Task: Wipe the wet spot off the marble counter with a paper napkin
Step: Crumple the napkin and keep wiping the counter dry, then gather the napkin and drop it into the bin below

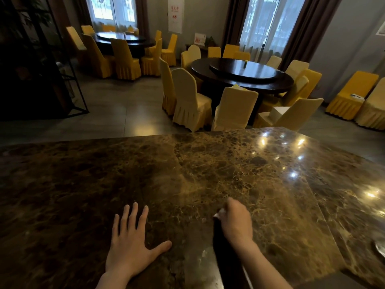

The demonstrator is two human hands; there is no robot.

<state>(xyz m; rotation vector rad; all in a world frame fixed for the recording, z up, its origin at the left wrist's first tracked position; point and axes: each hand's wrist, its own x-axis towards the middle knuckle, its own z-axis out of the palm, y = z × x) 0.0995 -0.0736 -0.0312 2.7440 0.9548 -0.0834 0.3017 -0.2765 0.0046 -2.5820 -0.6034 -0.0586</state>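
A brown veined marble counter [208, 167] fills the lower half of the head view. My left hand [131, 240] lies flat on it near the front, palm down, fingers spread, holding nothing. My right hand [235, 222] is closed in a fist on the counter to the right of it. A small white bit of paper napkin [219, 213] shows at the left edge of the fist; the rest is hidden in the hand. I cannot make out a wet spot among the glossy reflections on the marble.
Beyond the counter's far edge stand two dark round dining tables [241, 74] ringed by yellow-covered chairs [189, 101]. A dark shelf frame [68, 76] stands at the left. A pale object [380, 249] sits at the counter's right edge.
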